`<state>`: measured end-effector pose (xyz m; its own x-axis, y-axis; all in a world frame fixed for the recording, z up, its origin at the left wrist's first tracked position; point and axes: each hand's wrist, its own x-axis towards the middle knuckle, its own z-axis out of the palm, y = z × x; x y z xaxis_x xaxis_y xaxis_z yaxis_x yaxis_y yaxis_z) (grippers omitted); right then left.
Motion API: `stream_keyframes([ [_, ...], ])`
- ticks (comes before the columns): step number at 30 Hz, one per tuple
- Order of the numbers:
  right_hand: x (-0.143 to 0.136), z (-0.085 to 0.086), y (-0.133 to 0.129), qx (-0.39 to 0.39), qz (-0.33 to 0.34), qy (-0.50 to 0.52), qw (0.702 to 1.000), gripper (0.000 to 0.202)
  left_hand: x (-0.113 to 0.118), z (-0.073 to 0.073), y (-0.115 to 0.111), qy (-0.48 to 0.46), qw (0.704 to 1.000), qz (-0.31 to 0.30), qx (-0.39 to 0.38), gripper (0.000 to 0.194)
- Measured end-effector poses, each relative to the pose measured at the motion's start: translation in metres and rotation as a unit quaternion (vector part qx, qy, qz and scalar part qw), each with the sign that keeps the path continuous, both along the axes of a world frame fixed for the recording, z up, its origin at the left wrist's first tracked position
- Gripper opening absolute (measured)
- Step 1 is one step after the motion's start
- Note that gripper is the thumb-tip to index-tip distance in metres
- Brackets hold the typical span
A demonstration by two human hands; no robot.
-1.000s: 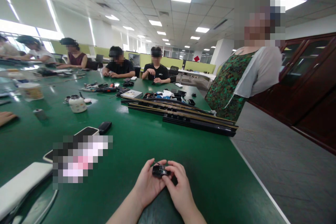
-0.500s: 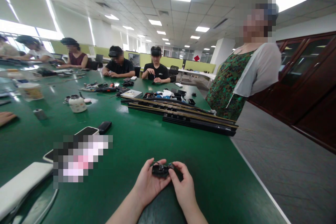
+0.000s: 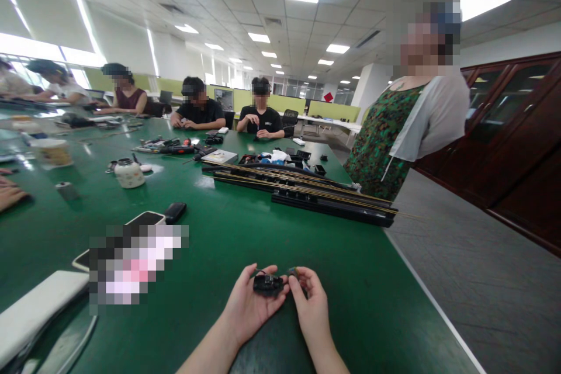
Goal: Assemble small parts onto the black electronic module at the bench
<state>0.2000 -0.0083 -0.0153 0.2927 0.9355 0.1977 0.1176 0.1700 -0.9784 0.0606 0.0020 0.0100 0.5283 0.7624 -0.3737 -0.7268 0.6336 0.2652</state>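
Note:
My left hand is palm up above the near part of the green table, its fingers curled round a small black plastic device. Some lighter detail shows on the device's top, too small to make out. Just to the right, my right hand pinches a small dark part with a bluish edge between thumb and fingertips. A narrow gap separates that part from the black device, and the fingertips of both hands are close together.
Long black rails with thin brass-coloured rods lie across the table ahead. To the left are a phone, a white power bank-like slab with a cable and a white jar. A person stands at the right edge; others sit beyond.
My right hand has moved slightly right, away from the black device, with the small part in its fingertips. My left hand and the device have stayed nearly still.

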Motion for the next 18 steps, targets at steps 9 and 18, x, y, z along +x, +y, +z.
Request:
stream_keyframes([
  [9, 0.0019, -0.0042, 0.0024, -0.001, -0.020, 0.054, 0.998, 0.029, 0.0001, 0.0002, 0.0003, 0.006, 1.000, 0.000, 0.004, 0.030],
  [18, 0.0011, 0.0021, 0.0009, -0.004, -0.033, 0.080, 0.996, 0.031, -0.0008, -0.0012, 0.0008, 0.001, 1.000, -0.002, 0.004, 0.030],
])
